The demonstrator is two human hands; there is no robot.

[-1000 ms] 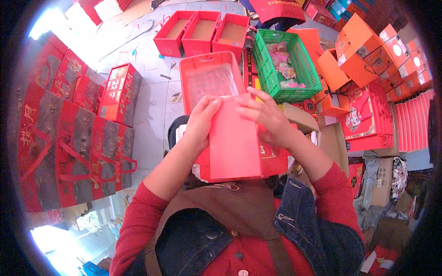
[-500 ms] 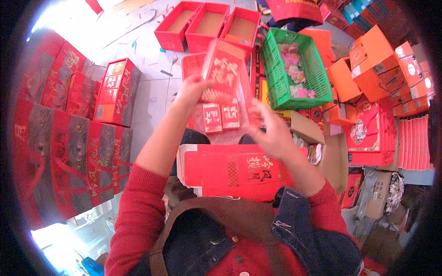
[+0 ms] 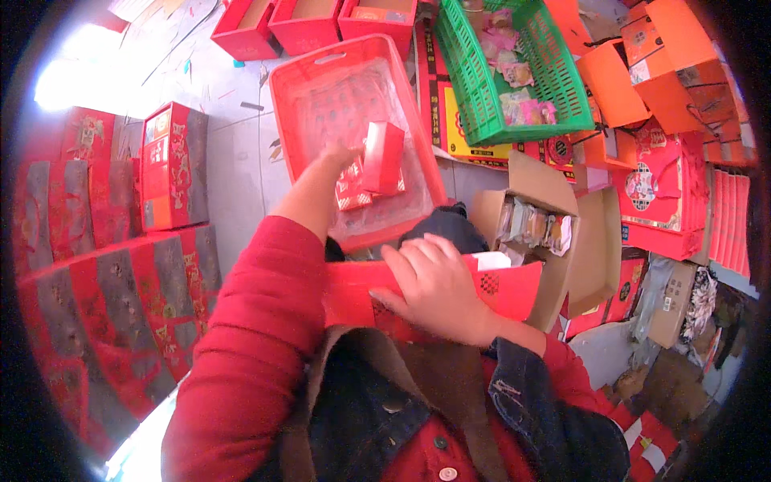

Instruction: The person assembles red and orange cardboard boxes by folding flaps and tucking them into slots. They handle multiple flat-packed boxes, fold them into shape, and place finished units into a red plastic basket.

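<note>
On my lap lies a long red carton with a dark pattern and white inner flaps at its far edge. My right hand rests across it, fingers bent over its far edge, gripping it. My left hand reaches into a red plastic basket beyond my knees. Its fingers close at the left side of a small red box that stands tilted up; the fingertips are partly hidden and blurred. Beside it another small box with white stripes lies on the clear plastic lining.
A green crate with pink-wrapped items stands at the far right. Right of my lap is an open cardboard box of packets. Orange boxes stack behind it. Three open red boxes stand far off. Red-and-grey gift boxes fill the left.
My left hand no longer holds up the larger gold-lettered red box; it is now low in the basket. My right hand has come down onto the carton. The view has shifted.
</note>
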